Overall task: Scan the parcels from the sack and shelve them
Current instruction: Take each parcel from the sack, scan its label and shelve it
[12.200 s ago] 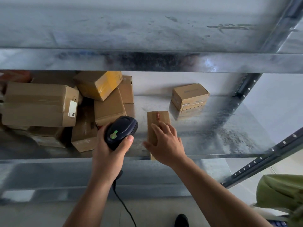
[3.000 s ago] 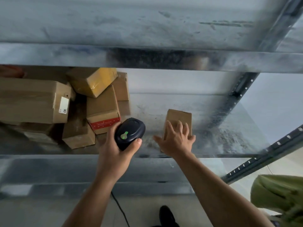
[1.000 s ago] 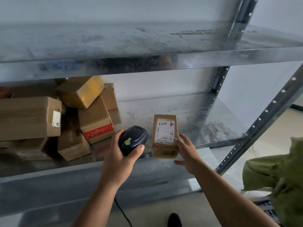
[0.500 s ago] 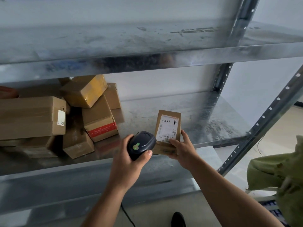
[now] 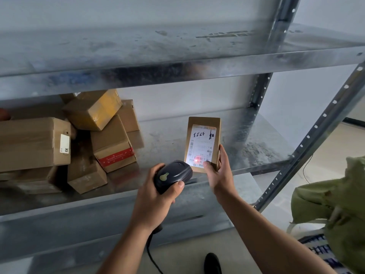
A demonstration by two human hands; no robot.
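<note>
Your left hand (image 5: 156, 198) grips the scanner (image 5: 173, 175), fingers wrapped round its body and thumb on the near side. Its nose points toward 1 o'clock at the parcel (image 5: 203, 143) and sits just beside the parcel's lower left corner. Your right hand (image 5: 219, 175) holds that parcel on end by its bottom right corner, with the thumb pressed on the front face at the lower edge of the label (image 5: 201, 145) and the fingers curled round the right side. The parcel is over the front lip of the shelf (image 5: 256, 151); you cannot tell whether its bottom edge touches the metal. The label faces you, with handwritten digits upside down near its top and a barcode at the bottom, where a red dot (image 5: 196, 160) of light falls.

At 9 o'clock from the parcel, on the same shelf and well apart from it, boxes (image 5: 85, 171) lie in a loose pile. A big box (image 5: 33, 143) with a small white tag is at the far left, a red-band box (image 5: 112, 143) is in the middle, and a yellow box (image 5: 94, 109) is tilted on top. At 4 o'clock, beside the post (image 5: 314, 133), slumps the green sack (image 5: 331, 204). The cable (image 5: 152, 252) drops from the scanner toward 6 o'clock, near a dark shoe (image 5: 212, 264).
</note>
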